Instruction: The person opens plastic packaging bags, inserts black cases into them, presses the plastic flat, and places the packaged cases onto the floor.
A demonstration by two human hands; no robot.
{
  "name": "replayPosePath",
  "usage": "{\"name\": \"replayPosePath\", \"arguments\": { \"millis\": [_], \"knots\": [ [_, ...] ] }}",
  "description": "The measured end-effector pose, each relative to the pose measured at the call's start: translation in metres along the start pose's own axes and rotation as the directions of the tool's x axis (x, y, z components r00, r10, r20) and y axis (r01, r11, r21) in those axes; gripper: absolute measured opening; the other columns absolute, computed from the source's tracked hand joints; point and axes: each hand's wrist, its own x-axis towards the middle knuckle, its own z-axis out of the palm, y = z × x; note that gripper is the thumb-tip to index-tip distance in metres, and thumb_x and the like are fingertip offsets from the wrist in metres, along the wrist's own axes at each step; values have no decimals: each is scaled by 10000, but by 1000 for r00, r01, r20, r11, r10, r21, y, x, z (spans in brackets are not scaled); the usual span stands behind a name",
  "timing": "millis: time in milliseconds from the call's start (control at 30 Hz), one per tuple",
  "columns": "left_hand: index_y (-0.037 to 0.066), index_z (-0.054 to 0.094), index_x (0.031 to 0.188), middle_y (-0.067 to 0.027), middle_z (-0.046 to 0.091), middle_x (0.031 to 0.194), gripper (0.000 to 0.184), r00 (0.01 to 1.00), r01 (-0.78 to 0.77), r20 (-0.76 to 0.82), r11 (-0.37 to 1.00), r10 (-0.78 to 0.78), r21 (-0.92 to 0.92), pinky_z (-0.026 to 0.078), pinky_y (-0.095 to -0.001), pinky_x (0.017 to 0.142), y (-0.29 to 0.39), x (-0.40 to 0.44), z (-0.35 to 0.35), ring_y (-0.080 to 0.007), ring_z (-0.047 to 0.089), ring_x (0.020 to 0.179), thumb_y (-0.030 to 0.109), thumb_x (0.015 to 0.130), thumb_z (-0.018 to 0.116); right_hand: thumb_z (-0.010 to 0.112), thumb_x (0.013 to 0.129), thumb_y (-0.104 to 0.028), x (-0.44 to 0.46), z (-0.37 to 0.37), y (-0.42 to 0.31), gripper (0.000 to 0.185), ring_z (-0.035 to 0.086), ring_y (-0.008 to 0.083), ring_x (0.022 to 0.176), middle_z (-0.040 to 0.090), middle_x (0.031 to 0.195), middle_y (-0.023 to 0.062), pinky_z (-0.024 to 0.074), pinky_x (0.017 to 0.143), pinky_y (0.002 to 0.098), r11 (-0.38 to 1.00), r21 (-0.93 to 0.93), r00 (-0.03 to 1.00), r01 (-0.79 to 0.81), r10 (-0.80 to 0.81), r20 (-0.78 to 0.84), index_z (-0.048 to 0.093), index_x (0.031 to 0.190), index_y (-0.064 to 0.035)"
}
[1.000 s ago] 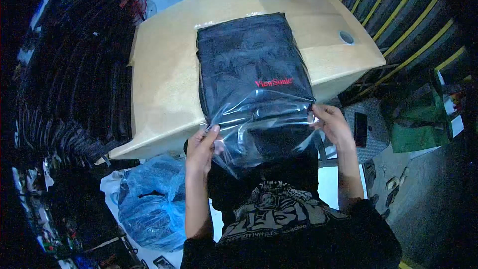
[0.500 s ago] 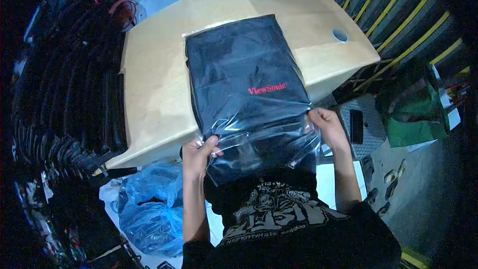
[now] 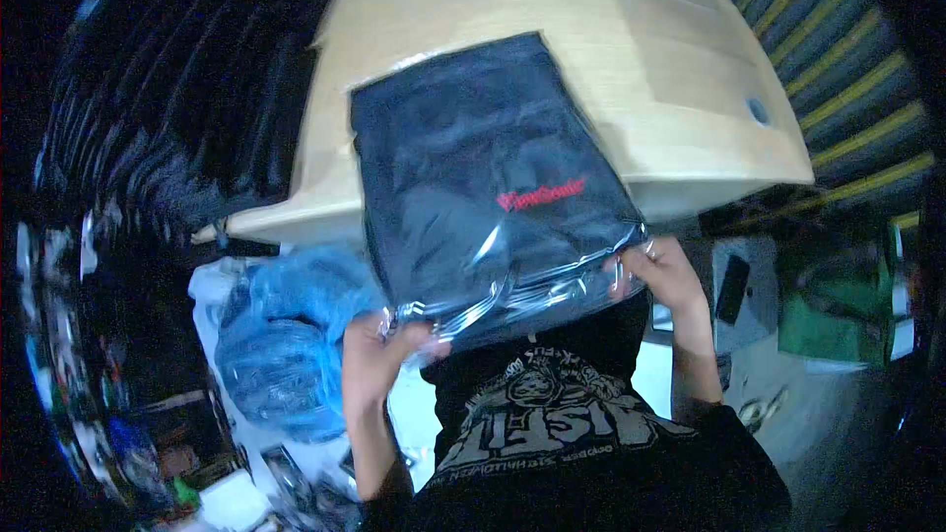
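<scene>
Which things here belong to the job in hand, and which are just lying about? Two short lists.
Likely in the job:
black item with red lettering
clear plastic held by left hand and right hand
pale table
perhaps the dark stack

Likely lying about:
blue plastic
green bag
dark flat object

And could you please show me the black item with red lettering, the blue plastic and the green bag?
Black item [image 3: 473, 163]: head view, middle of its face.
Blue plastic [image 3: 281, 365]: head view, its crumpled lower part.
Green bag [image 3: 831, 320]: head view, its side.
</scene>
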Motion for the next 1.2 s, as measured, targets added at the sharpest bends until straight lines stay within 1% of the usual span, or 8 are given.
{"name": "replayPosePath", "arguments": {
  "millis": [200, 600, 867, 1000, 1033, 1133, 1167, 1200],
  "knots": [
    [-102, 613, 785, -150, 638, 630, 108, 743, -45, -649, 957, -160, -288, 485, -301, 479, -48, -188, -4, -203, 608, 490, -8, 747, 574, 632, 874, -132, 27, 89, -55, 198, 687, 187, 720, 704, 779, 131, 534, 674, 305, 964, -92, 608, 249, -82, 790, 680, 819, 52],
    [-24, 634, 833, -66, 626, 699, 193, 332, -317, -830, 776, -448, -546, 463, -251, 539, -153, -189, -33, -122, 572, 579, 165, 863, 659, 509, 956, -142, 77, 247, -3, 371, 660, 221, 937, 626, 1143, 179, 511, 643, 248, 870, -94, 458, -483, 343, 820, 500, 1238, 99],
    [-14, 605, 997, -92, 640, 809, 177, 572, -560, -476, 106, -668, -821, 505, -260, 558, -359, -205, -26, -164, 626, 666, 128, 893, 616, 521, 939, -73, 69, 257, 70, 380, 655, 217, 986, 617, 1140, 214, 561, 723, 212, 641, -408, 217, -650, 672, 708, 457, 1262, 117],
    [-6, 597, 961, -87, 645, 807, 158, 474, -662, -543, 127, -693, -739, 528, -218, 508, -413, -258, -28, -146, 629, 628, 130, 946, 519, 526, 936, -78, 72, 285, 78, 355, 659, 203, 972, 628, 1115, 206, 570, 747, 244, 662, -382, 250, -645, 655, 713, 480, 1236, 105],
    [14, 604, 937, -75, 648, 807, 152, 611, -700, -437, -192, -661, -688, 535, -232, 523, -441, -288, -41, -140, 640, 670, 139, 939, 517, 527, 936, -83, 74, 292, 79, 349, 660, 203, 972, 629, 1113, 205, 570, 747, 249, 672, -355, 286, -649, 649, 705, 485, 1231, 100],
    [51, 626, 841, -52, 644, 758, 150, 412, -651, -670, 315, -618, -691, 494, -249, 526, -561, -370, -120, -152, 602, 614, 152, 914, 543, 521, 937, -107, 86, 312, 84, 331, 659, 218, 975, 631, 1107, 203, 569, 761, 279, 717, -328, 349, -616, 621, 702, 501, 1213, 75],
    [61, 643, 819, -35, 626, 733, 140, 150, -646, -685, 454, -713, -614, 450, -266, 498, -579, -399, -150, -146, 558, 598, 148, 893, 562, 520, 938, -111, 88, 316, 84, 330, 659, 222, 977, 630, 1108, 204, 568, 765, 285, 734, -328, 368, -595, 612, 700, 503, 1210, 74],
    [96, 655, 831, -13, 605, 763, 218, -112, -167, -703, 710, -703, -684, 405, -284, 550, -478, -429, -173, -133, 532, 645, 305, 868, 603, 519, 938, -115, 90, 320, 83, 328, 658, 226, 979, 630, 1108, 205, 568, 769, 290, 753, -321, 393, -574, 598, 699, 505, 1207, 72]
  ]
}}
